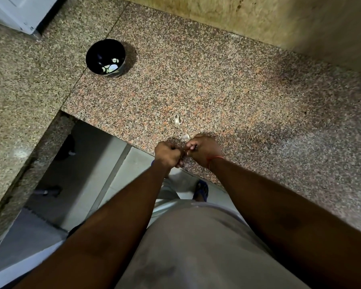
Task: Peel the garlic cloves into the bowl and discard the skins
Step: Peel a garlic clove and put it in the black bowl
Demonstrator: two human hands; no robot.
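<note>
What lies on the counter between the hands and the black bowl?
Head view: two pale garlic scraps lie near the hands; beyond them bare granite counter up to the bowl.

Speckled pink-and-grey granite tabletop [227, 97]; black bowl [96, 53] holding pale white cloves [110, 67]; red thread [216, 158] on one wrist.

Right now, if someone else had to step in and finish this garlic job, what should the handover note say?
Left hand: fingers curled, working at something small against the right hand; the item itself is hidden.
Right hand: fingers curled, pinching at the same spot by the front edge of the granite counter.
Black bowl: far left on the counter, a few pale peeled cloves already in it.
Loose skin pieces lie on the counter just beyond the hands.
Done: some cloves peeled into the bowl.
Left: finish whatever is in hand, drop it in the bowl, clear the skins.
</note>
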